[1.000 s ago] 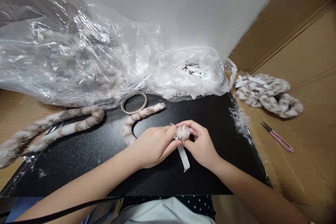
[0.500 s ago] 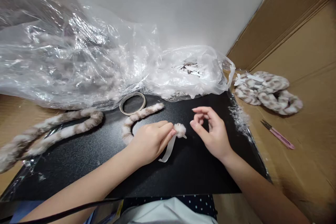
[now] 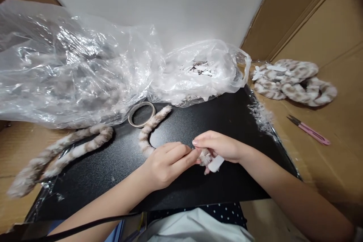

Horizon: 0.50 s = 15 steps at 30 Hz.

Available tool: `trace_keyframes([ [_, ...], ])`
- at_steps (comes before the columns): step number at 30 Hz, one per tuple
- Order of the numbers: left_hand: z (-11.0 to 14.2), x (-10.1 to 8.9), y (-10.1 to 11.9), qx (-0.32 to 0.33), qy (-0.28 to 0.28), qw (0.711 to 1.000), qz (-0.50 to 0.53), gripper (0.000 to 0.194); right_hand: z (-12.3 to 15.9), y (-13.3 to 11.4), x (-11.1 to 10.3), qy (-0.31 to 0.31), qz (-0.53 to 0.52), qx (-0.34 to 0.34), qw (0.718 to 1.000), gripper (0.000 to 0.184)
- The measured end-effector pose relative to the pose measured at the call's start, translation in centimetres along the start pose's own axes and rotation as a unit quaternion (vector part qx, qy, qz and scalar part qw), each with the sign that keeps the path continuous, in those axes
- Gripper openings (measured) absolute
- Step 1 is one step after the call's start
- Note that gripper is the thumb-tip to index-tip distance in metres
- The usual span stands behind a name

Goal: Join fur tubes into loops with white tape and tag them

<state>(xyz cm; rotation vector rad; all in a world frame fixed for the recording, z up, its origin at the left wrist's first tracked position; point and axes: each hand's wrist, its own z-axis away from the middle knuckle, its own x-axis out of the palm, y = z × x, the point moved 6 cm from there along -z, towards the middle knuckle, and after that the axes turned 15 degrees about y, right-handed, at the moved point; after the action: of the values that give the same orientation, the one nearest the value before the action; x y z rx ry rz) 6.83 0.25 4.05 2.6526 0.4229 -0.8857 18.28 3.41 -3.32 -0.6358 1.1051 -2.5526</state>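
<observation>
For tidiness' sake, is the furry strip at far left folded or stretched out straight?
Folded: the furry strip doubles back at a rounded bend, its two lengths roughly side by side.

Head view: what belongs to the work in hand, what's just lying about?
Work in hand:
- furry tuft and white strip, at the left hand and right hand
- curved furry strip running behind the left hand, perhaps the same piece

Apparently lying about:
- thin ring
- pink snips
- folded furry length
- coiled furry bundle
- large plastic bag
- smaller plastic bag
</observation>
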Motion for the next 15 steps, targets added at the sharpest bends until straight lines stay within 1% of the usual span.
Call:
trace_keyframes([
  [2,-0.1,0.0,0.1,0.006,-0.004,1.000,0.007,0.019,0.4,0.8,0.7,-0.075,0.014,0.055,0.996,0.041],
  [4,-0.3,0.0,0.4,0.014,-0.006,1.000,0.013,0.020,0.7,1.5,1.4,-0.144,0.019,0.098,0.985,0.047],
  [5,-0.5,-0.1,0.5,0.017,-0.001,1.000,0.017,0.021,0.8,1.6,1.7,-0.157,0.006,0.109,0.982,0.045],
  [6,-0.6,-0.1,0.6,0.019,0.007,1.000,0.021,0.022,0.7,1.6,1.8,-0.152,-0.014,0.110,0.982,0.039],
  [7,-0.7,-0.2,0.7,0.020,0.013,0.999,0.025,0.022,0.5,1.5,1.8,-0.129,-0.040,0.101,0.986,0.030],
  [9,-0.7,-0.3,0.8,0.019,0.015,0.999,0.025,0.019,0.0,0.9,1.3,-0.045,-0.087,0.057,0.994,0.014],
  [10,-0.7,-0.3,0.8,0.020,0.012,1.000,0.020,0.017,-0.2,0.6,0.9,0.001,-0.100,0.027,0.995,0.012],
  [12,-0.4,-0.3,0.7,0.023,0.014,1.000,0.002,0.015,-0.2,-0.3,0.2,0.081,-0.103,-0.041,0.991,0.014],
  [15,0.0,-0.4,0.1,-0.003,0.051,0.999,-0.009,0.020,0.2,-1.6,-0.5,0.165,-0.090,-0.147,0.971,0.020],
])
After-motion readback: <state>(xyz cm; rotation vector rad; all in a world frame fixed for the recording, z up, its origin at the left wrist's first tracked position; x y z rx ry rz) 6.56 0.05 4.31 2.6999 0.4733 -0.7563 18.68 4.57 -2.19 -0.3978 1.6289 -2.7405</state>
